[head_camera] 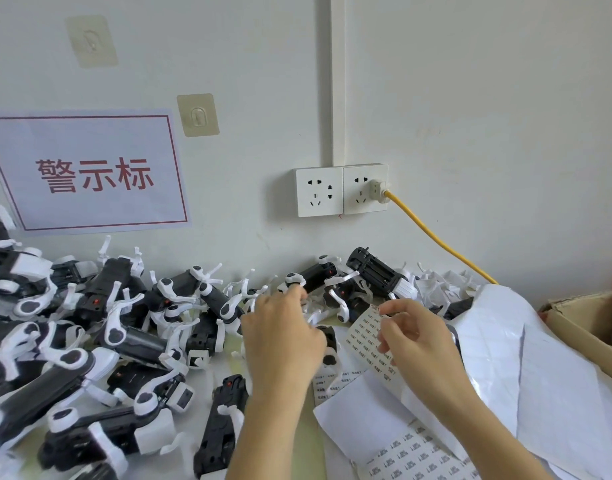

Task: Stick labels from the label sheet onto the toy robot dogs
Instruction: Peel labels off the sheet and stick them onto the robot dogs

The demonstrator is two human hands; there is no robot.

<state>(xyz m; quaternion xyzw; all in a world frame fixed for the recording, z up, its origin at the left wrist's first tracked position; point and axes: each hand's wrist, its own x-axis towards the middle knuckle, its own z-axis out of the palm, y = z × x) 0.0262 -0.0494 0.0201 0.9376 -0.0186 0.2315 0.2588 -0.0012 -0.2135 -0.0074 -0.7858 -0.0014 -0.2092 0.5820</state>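
Glossy black-and-white plastic toy robot dogs (pixel 131 344) lie heaped on their sides and backs across the tabletop against the wall, legs sticking up every way. I judge each one light and rigid, with a smooth shell that could slip; the thin white legs look like the weak part, so I would take hold around the black body rather than a limb.

My left hand (pixel 284 327) is reaching out over the pile, fingers bent down onto a dog near the back; I cannot tell if it has actually closed on one. My right hand (pixel 415 344) pinches the thin white paper label sheet printed with rows of small labels (pixel 365 336), which is curled upward just beside the left hand. That sheet is limp and nearly weightless, so it wants a light edge grip, and each small label should be peeled from a corner so that it does not fold onto itself.

More printed sheets (pixel 419 452) lie below, and crumpled white backing paper (pixel 540 358) spreads to the right, beside a brown cardboard box (pixel 588 317).
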